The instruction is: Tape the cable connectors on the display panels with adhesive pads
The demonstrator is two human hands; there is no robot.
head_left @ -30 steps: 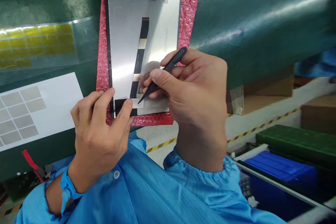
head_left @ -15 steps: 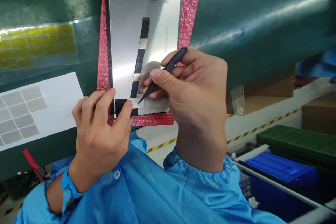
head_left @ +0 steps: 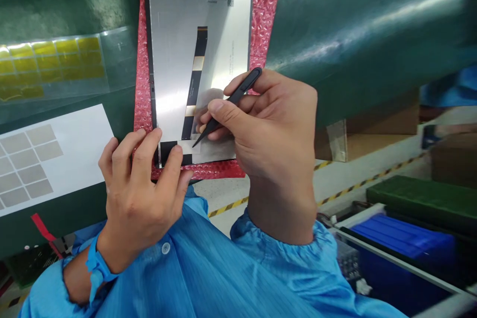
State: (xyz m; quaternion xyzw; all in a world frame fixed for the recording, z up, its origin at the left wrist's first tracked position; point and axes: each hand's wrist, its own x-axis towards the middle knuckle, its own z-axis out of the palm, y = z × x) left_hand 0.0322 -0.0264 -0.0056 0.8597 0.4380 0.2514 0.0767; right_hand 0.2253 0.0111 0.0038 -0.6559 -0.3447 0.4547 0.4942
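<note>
While the right hand pinches the tweezers at the panel's six o'clock, the left hand, half-spread and gripping nothing, should lightly steady the patch's nine-o'clock end.

my green table, red bubble wrap before me, left of it a clear sheet of yellow squares, nearer me a white sheet with grey squares
</note>
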